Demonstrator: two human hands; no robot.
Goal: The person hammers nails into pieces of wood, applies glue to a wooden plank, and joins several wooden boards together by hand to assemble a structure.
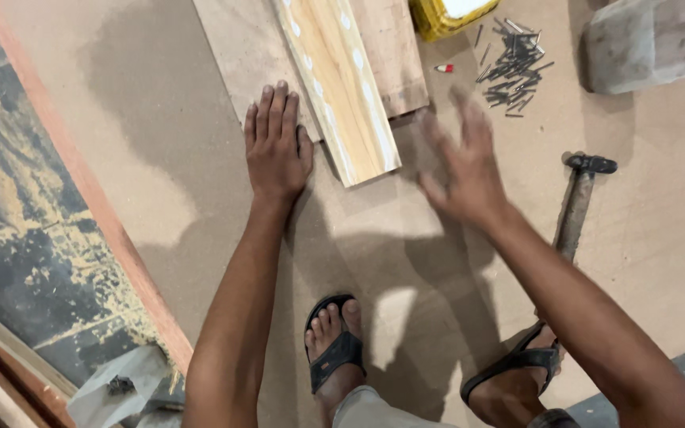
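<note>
While the big brown sheet (pixel 200 158) fills almost the whole view as the working floor, a person stands on it in black sandals (pixel 334 349), both arms stretched down and forward. Up top lies a flat plywood panel (pixel 235 55), and across it, running diagonally from the top edge down toward the middle, sits a pale wooden board (pixel 338 87) with light grain and whitish patches along its length. Its lower end sticks out past the panel onto the sheet. To the far right there's a grey stone block (pixel 644 40), and a yellow container (pixel 445 16) peeks in at the top edge.

Now the hands. Left hand (pixel 277 143) is flat, palm down, fingers straight and close together, pressing where the panel's edge meets the sheet, just beside the board's left side; it grips nothing. Right hand (pixel 465 170) is blurred, fingers spread wide open, hovering near the board's lower right end, empty and touching nothing that can be made out.

Right of that hand lies a hammer (pixel 576 206), head up, handle pointing toward the person. Above it, a loose heap of nails (pixel 513 67), and a tiny red-and-white bit (pixel 444 69) just left of them.
</note>
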